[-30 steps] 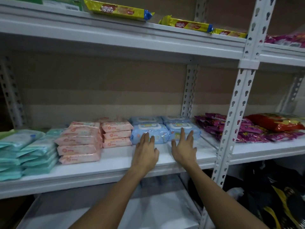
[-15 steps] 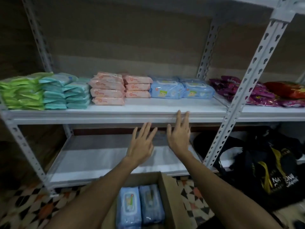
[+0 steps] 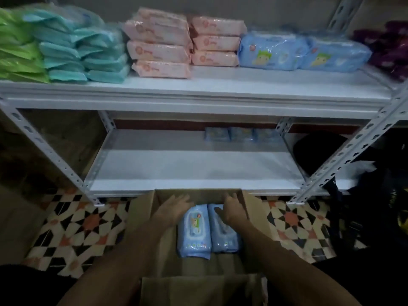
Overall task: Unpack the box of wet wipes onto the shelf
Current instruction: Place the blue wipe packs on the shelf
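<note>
Wet wipes packs (image 3: 194, 230) lie side by side at the box's (image 3: 198, 194) far wall. My left hand (image 3: 174, 206) reaches straight-fingered, empty; my right hand (image 3: 235, 209) covers one end, grip unclear. Likely soft, slippery: clasp the sides.

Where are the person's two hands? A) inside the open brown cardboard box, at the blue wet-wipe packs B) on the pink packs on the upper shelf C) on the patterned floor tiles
A: the left hand and right hand are both inside the brown cardboard box, at the far ends of two blue wet-wipe packs lying side by side.
</note>
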{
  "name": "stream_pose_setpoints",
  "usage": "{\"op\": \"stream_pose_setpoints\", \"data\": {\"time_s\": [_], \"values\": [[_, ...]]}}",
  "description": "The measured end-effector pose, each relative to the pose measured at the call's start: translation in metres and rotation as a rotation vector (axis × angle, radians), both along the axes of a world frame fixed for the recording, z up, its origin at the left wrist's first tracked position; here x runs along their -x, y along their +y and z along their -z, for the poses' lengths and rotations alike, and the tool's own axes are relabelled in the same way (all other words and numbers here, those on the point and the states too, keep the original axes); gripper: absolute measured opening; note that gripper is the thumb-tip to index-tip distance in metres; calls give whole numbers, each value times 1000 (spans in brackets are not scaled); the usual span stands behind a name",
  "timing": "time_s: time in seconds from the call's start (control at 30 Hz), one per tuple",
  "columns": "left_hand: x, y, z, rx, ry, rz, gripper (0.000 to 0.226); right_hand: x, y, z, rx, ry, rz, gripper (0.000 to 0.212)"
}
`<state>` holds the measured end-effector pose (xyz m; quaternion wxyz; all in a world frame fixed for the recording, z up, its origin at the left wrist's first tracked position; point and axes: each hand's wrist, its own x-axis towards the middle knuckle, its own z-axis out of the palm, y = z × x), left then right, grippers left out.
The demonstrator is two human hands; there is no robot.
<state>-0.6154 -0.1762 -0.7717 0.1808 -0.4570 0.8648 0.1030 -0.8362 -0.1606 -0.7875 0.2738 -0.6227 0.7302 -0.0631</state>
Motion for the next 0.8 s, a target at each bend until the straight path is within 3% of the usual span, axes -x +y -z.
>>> {"op": "stream_pose_setpoints", "data": {"time_s": [0.17,0.3,0.37,0.47,0.53,0.6,0.7,0.8], "values": [[17,-8,38,-143,-117,161,89,-2,6,55,-179,31,96,61],[43,-14,60,-112,-219,316,101,-1,10,80,-138,57,137,53],[49,-14,66,-34,-262,390,95,-3,6,86,-124,99,135,55],[48,-20,86,200,-205,499,45,-6,1,89,-142,128,136,62],[41,-23,110,244,-233,457,39,-7,1,90,-132,144,120,66],[33,-21,134,117,-228,390,84,-7,3,90,-126,159,99,69],[26,-10,95,10,-47,257,95,-4,5,91,-109,164,67,67],[-8,-4,102,-183,120,11,103,-4,6,89,-112,143,40,62]]}}
